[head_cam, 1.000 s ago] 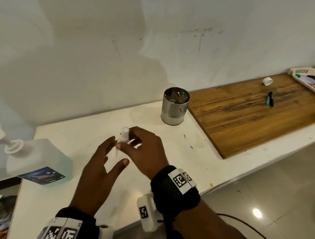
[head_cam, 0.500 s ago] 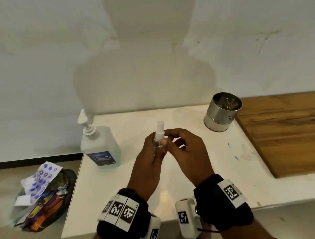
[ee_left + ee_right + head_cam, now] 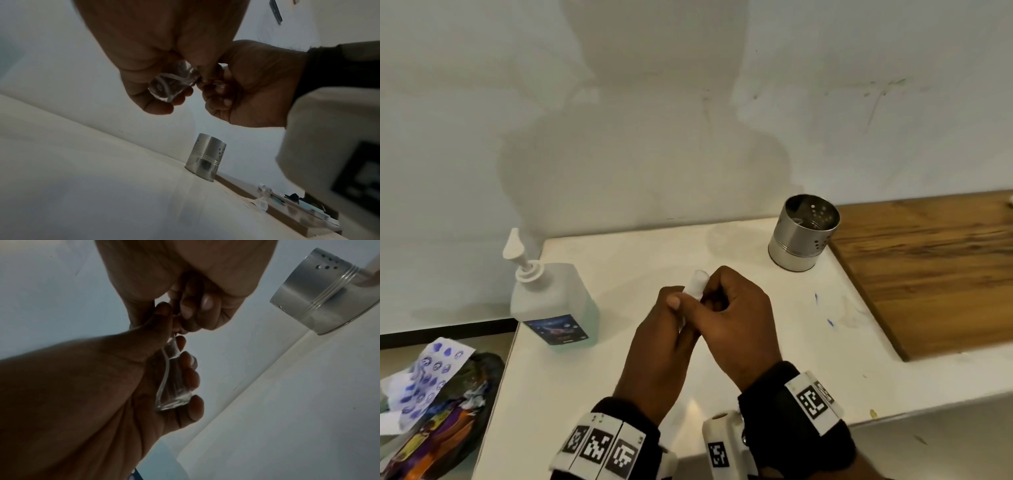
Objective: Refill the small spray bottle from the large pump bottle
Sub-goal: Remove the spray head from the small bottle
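Observation:
The small clear spray bottle (image 3: pixel 173 391) is upright above the white counter, its body wrapped in my left hand (image 3: pixel 664 339). Its see-through base (image 3: pixel 166 87) with the dip tube shows below the curled left fingers. My right hand (image 3: pixel 729 308) pinches the bottle's white spray top (image 3: pixel 697 286), which pokes out between both hands. The large pump bottle (image 3: pixel 553 301), pale green with a white pump and a blue label, stands untouched at the counter's left edge.
A perforated steel cup (image 3: pixel 803 233) stands behind my hands to the right, beside a wooden board (image 3: pixel 935 270). A rubbish bag with printed paper (image 3: pixel 431 387) lies on the floor to the left. The white wall is close behind the counter (image 3: pixel 825 359).
My left hand went from open beside the bottle to wrapped round its body. The right hand slid up to pinch the spray top. The view turned left, showing the whole pump bottle.

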